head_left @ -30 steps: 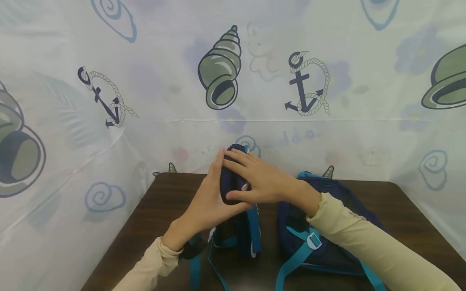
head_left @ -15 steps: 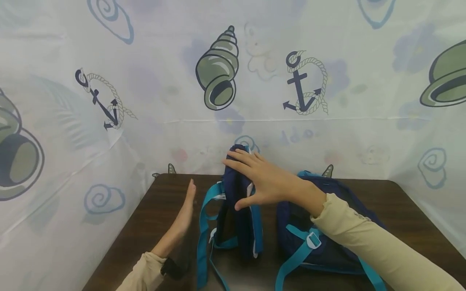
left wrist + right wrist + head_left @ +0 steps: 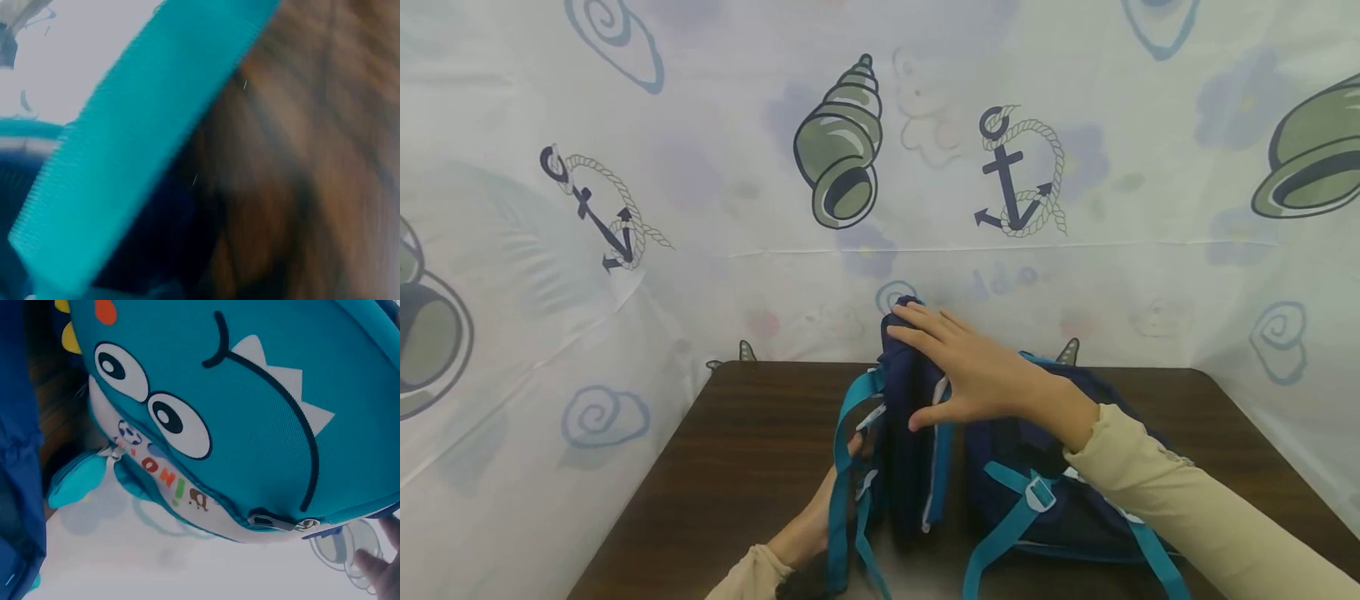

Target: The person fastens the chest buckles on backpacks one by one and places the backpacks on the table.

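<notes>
A small navy backpack (image 3: 904,467) stands upright mid-table, its teal shoulder strap (image 3: 842,467) hanging on the left. My right hand (image 3: 981,375) rests on its upper right side, fingers spread toward the top edge and thumb lower down. In the right wrist view its teal front (image 3: 250,444) carries a cartoon face with white teeth, above a zipper (image 3: 275,522); some fingertips (image 3: 372,569) show at the right edge. My left hand (image 3: 816,517) reaches in behind the straps, fingers mostly hidden. A blurred teal strap (image 3: 137,144) crosses the left wrist view.
A larger navy backpack (image 3: 1075,525) with teal straps and a white buckle (image 3: 1040,494) lies to the right, partly under my right forearm. The dark wooden table (image 3: 737,433) meets a white sea-print cloth (image 3: 760,283) at the back.
My left hand has left the backpack's top, swung down to the left, then moved in among its straps. The right hand stays on the bag, which has shifted slightly right.
</notes>
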The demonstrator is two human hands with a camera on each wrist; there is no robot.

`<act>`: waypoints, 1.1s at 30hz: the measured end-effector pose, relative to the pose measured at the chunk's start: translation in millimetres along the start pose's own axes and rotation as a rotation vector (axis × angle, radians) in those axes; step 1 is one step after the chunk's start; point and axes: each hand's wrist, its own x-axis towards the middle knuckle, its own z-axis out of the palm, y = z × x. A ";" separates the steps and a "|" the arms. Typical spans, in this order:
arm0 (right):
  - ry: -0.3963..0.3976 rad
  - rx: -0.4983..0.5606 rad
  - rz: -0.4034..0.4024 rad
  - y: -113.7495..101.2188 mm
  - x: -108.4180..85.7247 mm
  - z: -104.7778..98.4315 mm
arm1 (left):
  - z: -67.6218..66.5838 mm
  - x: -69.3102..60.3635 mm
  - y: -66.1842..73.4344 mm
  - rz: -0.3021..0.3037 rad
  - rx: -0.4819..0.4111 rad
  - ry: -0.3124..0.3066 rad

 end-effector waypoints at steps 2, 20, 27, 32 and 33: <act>0.018 -0.022 -0.025 1.8 -2.9 -2.2 | 8.4 1.7 -3.6 0.014 -0.073 -0.058; 0.063 -0.130 -0.022 21.4 -36.6 -4.2 | 41.5 18.9 -3.8 0.086 0.003 0.029; 0.094 -0.074 0.024 23.9 -48.7 6.1 | 41.5 22.0 -6.1 0.097 0.141 0.090; 0.140 -0.038 0.059 26.3 -57.4 14.6 | 40.6 22.2 -6.1 0.135 0.217 0.094; 0.152 -0.034 0.065 26.7 -59.5 16.7 | 40.7 22.1 -5.3 0.133 0.229 0.105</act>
